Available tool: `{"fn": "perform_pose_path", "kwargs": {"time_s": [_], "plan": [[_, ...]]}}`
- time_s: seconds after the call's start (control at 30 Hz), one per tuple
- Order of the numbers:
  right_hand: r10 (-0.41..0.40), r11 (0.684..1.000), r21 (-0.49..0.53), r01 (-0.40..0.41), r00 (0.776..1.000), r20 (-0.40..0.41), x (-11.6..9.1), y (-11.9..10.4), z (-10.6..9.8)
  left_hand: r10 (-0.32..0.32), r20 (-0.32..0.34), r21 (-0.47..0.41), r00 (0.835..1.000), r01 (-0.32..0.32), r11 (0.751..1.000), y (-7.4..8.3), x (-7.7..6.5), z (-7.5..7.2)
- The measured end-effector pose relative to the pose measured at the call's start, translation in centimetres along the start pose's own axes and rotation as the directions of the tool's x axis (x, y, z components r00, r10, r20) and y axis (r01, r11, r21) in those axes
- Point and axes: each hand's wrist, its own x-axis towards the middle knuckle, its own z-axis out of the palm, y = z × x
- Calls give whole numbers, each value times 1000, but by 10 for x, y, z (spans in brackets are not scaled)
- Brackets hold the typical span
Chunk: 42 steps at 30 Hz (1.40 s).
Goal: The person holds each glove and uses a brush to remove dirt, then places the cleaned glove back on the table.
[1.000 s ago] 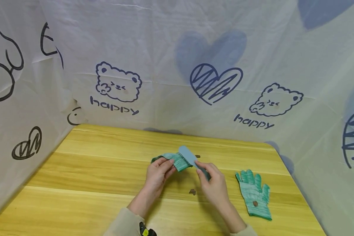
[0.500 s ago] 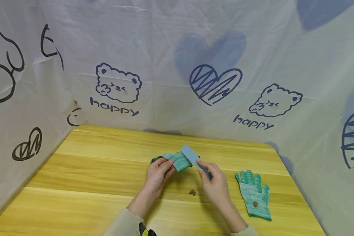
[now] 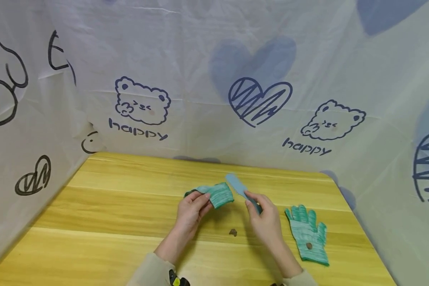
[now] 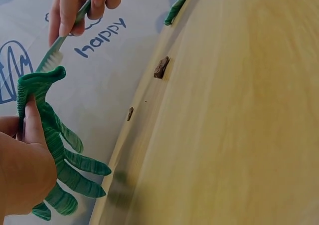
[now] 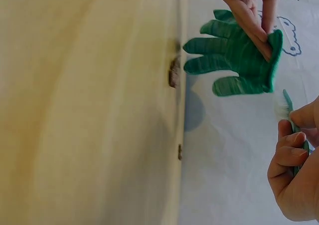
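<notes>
Just beside the green knitted glove (image 3: pixel 221 195) that the left hand (image 3: pixel 192 208) pinched, the right hand (image 3: pixel 267 218) gripped a slim blue-grey bristled brush (image 3: pixel 237 186), slanting forward-left (not quite touching).

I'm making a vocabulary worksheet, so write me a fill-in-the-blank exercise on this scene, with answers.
1. The right hand holds a bristled ____.
2. The left hand pinches a knit glove whose color is ____.
3. A second glove lies on the table, on the person's ____ side.
4. In the head view, exactly ____ brown patch shows on the second glove.
Missing words: brush; green; right; one.
</notes>
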Motion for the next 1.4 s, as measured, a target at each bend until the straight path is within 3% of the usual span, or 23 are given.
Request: {"fn": "perform_pose_path", "kwargs": {"time_s": [0.23, 0.4, 0.53, 0.77, 1.0, 1.23, 1.4], "plan": [[30, 999, 33, -29, 999, -26, 3, -4, -14, 14, -15, 15, 1000, -14, 1000, 7, 2, -4], [69, 997, 33, -68, 997, -38, 1, -6, -27, 18, -18, 76, 1000, -16, 997, 25, 7, -19], [74, 997, 27, -73, 996, -56, 1, -2, -35, 27, 1, 99, 1000, -27, 995, 47, 17, -39], [73, 997, -4, -74, 994, -81, -2, 7, -47, 20, 92, 126, 996, -32, 992, 89, 29, -78], [76, 995, -51, -81, 993, -93, -9, 17, -56, -5, 116, 187, 993, -17, 982, 125, 38, -118], [112, 990, -81, -120, 989, -94, -13, 18, -59, -82, 153, 276, 985, 37, 961, 149, 46, -160], [128, 984, -110, -137, 988, -86, -15, 18, -60, -125, 180, 383, 976, 48, 922, 156, 49, -190]]}}
